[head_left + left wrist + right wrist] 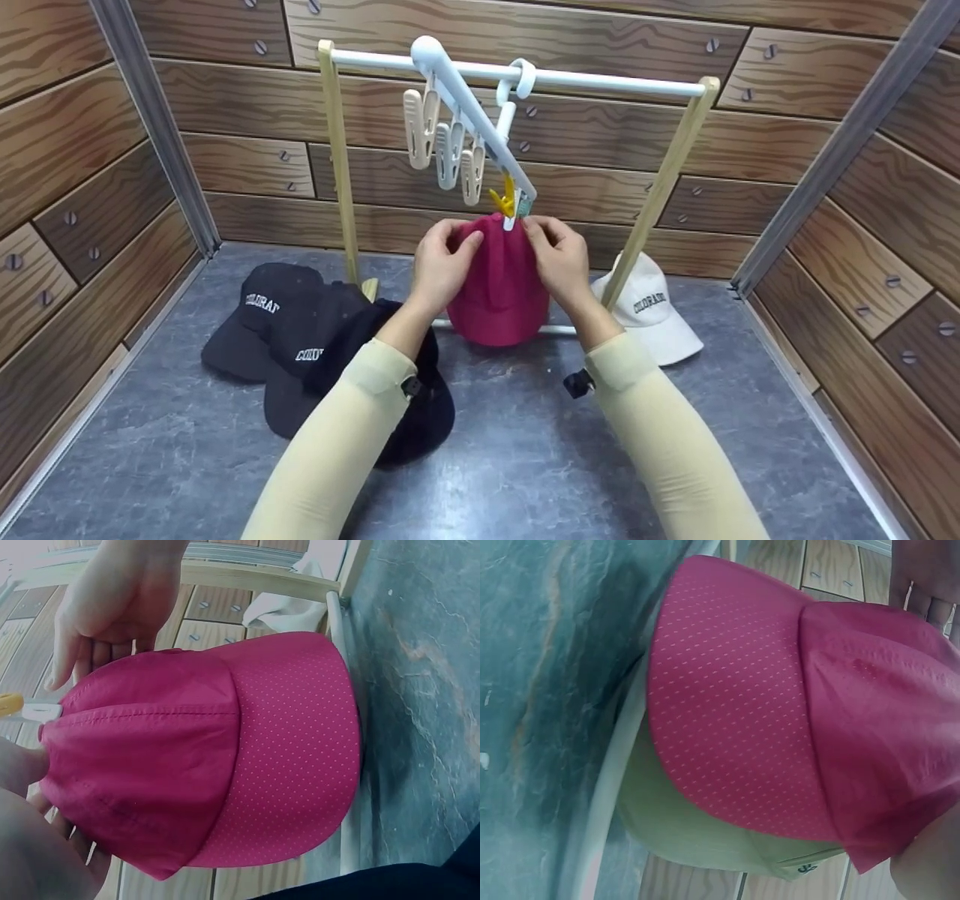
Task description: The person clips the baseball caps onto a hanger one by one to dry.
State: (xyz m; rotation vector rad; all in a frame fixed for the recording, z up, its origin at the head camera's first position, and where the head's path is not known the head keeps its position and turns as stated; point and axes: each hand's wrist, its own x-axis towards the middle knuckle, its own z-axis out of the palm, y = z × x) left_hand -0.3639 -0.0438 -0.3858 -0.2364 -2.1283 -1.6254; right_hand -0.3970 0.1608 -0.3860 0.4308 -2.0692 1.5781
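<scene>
Below the tilted end of a white clip hanger (480, 120), a magenta baseball cap (495, 289) is hanging, its crown uppermost and its dotted brim (300, 757) pointing down. The left hand (442, 259) is gripping the crown on one side, its thumb pressing the front while its other fingers are reaching round behind. The right hand (562, 255) is pinching the opposite side close to the top. A yellow-and-white clothespin (507, 202) is standing right over the crown, its white tip touching the fabric between the two hands; how firmly it is biting I cannot tell. Farther along the hanger, beige clothespins (415, 127) and a pale blue clothespin (449, 154) are dangling in a row. By its curved hook (526, 79), the hanger is hanging from the white rail (622, 82) of a rack whose wooden posts (341, 150) are standing on either side of the cap.

To the left, two black caps with pale lettering (277, 292) are lying overlapped on the grey marbled surface (510, 465), and another dark cap (427, 424) is resting against them, partly hidden by the left forearm. On the right, a white Colorado cap (660, 334) is sitting partly behind the other post. Cream sleeves (326, 450) are covering both forearms, and wood-patterned walls (600, 30) are enclosing the space.
</scene>
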